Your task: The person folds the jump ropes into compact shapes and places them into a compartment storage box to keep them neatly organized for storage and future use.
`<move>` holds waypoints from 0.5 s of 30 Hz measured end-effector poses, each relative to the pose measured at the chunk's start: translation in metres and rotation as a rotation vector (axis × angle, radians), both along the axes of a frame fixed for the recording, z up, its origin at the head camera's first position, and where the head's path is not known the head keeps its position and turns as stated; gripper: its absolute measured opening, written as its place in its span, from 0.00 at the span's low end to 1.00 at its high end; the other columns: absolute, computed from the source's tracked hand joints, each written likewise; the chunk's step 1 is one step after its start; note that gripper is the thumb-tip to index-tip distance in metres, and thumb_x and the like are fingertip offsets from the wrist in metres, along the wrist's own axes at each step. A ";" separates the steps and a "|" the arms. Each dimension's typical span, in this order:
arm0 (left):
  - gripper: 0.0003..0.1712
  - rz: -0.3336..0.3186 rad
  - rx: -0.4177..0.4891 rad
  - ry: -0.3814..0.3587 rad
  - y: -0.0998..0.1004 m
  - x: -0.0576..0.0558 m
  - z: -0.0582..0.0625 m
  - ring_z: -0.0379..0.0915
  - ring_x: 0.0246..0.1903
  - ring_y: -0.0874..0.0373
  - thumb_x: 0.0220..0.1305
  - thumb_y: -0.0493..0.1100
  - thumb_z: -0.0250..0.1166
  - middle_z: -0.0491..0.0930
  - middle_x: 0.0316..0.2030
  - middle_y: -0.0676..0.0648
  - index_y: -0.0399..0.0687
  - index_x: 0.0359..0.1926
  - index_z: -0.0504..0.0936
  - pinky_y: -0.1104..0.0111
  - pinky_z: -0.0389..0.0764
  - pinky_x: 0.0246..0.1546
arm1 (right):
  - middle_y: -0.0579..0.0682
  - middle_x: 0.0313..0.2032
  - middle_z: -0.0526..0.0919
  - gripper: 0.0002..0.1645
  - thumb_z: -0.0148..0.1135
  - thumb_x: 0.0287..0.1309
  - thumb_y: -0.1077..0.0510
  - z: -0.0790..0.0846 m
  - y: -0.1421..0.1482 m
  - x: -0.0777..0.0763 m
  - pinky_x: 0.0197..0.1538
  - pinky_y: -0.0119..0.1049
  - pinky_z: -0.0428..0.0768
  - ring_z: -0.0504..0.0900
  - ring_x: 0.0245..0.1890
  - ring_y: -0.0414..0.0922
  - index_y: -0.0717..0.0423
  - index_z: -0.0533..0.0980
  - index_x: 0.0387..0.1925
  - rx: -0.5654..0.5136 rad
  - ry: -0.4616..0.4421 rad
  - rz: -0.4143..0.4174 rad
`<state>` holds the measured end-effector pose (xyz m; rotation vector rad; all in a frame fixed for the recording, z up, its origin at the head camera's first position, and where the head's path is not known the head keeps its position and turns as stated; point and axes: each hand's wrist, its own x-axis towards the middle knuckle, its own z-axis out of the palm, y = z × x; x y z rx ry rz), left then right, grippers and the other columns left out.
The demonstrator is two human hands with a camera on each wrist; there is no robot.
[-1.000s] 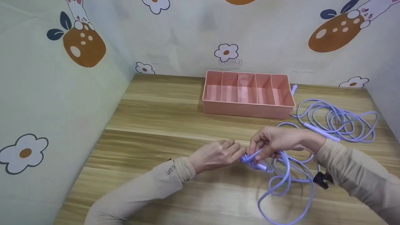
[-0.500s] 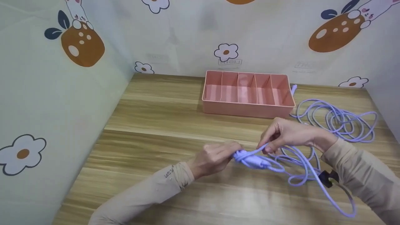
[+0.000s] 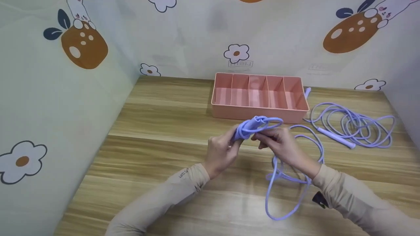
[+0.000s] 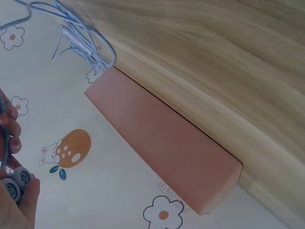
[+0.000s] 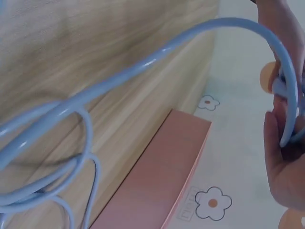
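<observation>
In the head view my left hand (image 3: 221, 152) grips the handles of a light purple jump rope (image 3: 250, 127), raised above the table with cord wound around them. Two round handle ends (image 4: 20, 179) stick out of that hand in the left wrist view. My right hand (image 3: 283, 144) is close beside the bundle, its thumb and fingers pinching the cord. From there a loose length of cord (image 3: 267, 196) hangs in a long loop below the right wrist. The right wrist view has the cord (image 5: 238, 21) arching over into the right hand's grasp.
Behind the hands stands a pink box (image 3: 259, 113) with several compartments. A second purple jump rope (image 3: 356, 123) lies coiled right of it, one handle (image 3: 336, 137) in front and another (image 3: 307, 92) against the box's right side. Patterned cloth walls (image 3: 183, 36) enclose the wooden table (image 3: 147, 144).
The left hand has raised the wrapped handles and turned them upward toward the box. The right hand has come in from the right, beneath the bundle, and the loose cord has swung leftward.
</observation>
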<state>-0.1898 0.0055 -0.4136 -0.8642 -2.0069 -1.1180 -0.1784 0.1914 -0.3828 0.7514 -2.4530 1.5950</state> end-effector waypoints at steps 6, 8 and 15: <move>0.15 0.040 0.070 -0.069 0.006 -0.006 0.003 0.65 0.13 0.67 0.52 0.33 0.65 0.81 0.22 0.47 0.34 0.43 0.78 0.75 0.70 0.12 | 0.52 0.25 0.82 0.07 0.55 0.57 0.69 -0.006 -0.014 0.000 0.26 0.29 0.81 0.80 0.21 0.42 0.65 0.80 0.34 0.114 0.068 -0.121; 0.15 0.053 0.088 -0.094 0.008 -0.008 0.003 0.64 0.14 0.67 0.53 0.34 0.65 0.81 0.22 0.46 0.34 0.43 0.78 0.74 0.71 0.12 | 0.51 0.24 0.82 0.05 0.56 0.56 0.69 -0.008 -0.018 -0.001 0.26 0.29 0.81 0.80 0.21 0.44 0.64 0.79 0.31 0.134 0.076 -0.137; 0.16 0.107 0.075 -0.128 0.011 -0.015 0.005 0.67 0.14 0.65 0.54 0.36 0.65 0.81 0.21 0.45 0.33 0.44 0.77 0.72 0.73 0.14 | 0.49 0.23 0.81 0.05 0.56 0.58 0.67 -0.018 -0.024 0.006 0.27 0.29 0.80 0.80 0.22 0.43 0.62 0.78 0.30 0.210 0.000 -0.159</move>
